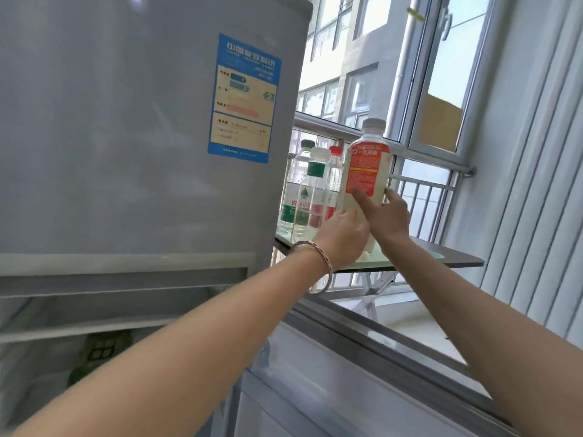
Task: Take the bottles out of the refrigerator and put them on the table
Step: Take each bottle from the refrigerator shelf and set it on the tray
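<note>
Both hands are on 1 bottle (366,175), holding it over the near edge of the table (454,258), right of the fridge (142,121). The left hand (344,238) is wrapped around its lower body; the right hand (389,216) pinches it with thumb and forefinger on the label. Whether its base touches the tabletop is hidden behind the hands.

To finish this step well, I would lower it straight down, keep it upright, and set it just beside the 3 bottles (310,190) already standing at the table's far left, without knocking them. Only let go once the base sits flat.

The held bottle is a cloudy white plastic cylinder with rounded shoulders, a white cap and a glossy orange-red label. The 3 standing ones are clear plastic, with green, white and red caps. The tabletop looks like smooth, pale green glass on a dark frame, so probably slippery. The fridge door is plain grey, with a blue sticker (244,99).
</note>
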A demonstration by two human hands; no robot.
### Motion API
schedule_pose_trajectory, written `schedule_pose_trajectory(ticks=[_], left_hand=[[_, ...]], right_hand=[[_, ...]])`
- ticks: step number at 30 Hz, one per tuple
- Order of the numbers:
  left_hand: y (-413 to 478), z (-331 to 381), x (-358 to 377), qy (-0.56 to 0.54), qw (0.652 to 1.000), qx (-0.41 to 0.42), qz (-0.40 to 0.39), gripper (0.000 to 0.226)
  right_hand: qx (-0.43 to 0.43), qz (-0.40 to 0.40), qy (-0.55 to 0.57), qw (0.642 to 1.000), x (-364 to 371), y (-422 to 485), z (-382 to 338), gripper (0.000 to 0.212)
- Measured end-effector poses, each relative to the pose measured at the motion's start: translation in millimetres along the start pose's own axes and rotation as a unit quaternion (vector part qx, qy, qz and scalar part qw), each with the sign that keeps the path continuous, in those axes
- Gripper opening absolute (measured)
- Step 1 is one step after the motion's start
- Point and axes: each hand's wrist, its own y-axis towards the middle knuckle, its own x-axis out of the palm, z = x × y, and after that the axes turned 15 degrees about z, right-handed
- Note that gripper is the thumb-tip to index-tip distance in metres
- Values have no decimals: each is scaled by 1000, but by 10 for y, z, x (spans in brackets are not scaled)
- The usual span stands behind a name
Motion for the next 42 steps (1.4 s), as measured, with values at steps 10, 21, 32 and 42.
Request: schedule_pose_trajectory(ticks=[10, 21, 32, 42], left_hand=[[372, -257, 197, -11, 999, -33, -26, 47], [-290, -566, -710, 83, 993, -72, 45, 30], [-1625, -2304, -1480, 306, 916, -240, -101, 28], [-2000, -3952, -1060, 380, 830, -409, 4, 36]], right_hand=[[39, -63, 14, 997, 450, 189, 295, 69], [-273, 22, 23, 962, 489, -906, -245, 27], [-251, -359, -82, 895, 1317, -3150, -127, 29], [-185, -560, -167, 790, 2237, -3906, 706, 61]])
